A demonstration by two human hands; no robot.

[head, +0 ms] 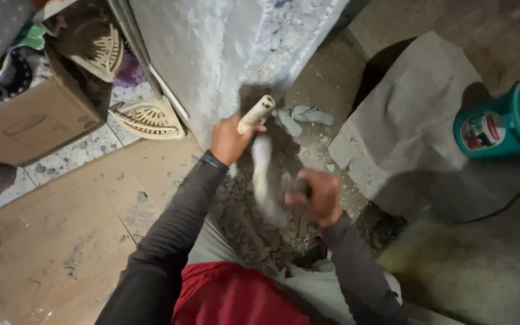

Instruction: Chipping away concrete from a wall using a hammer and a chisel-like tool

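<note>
- Down at the wall's foot, the left hand [229, 139] grips a pale, dusty wooden tool handle [256, 113]; its blurred shaft runs down into grey broken rubble [254, 225].
- Right hand [317, 195] is fisted lower on the shaft; chipping looks underway.
- Next blow needs aim clear of the teal plastic bucket [504, 123].

Both hands are gripping tools over broken rubble [254, 229] at the foot of a plastered wall [212, 54], the left hand [229, 139] closing around a pale handle [255, 114] and the right hand [315, 195] clenching what is possibly a hammer, blurred, while a teal bucket [507, 123] is sitting well apart.
</note>
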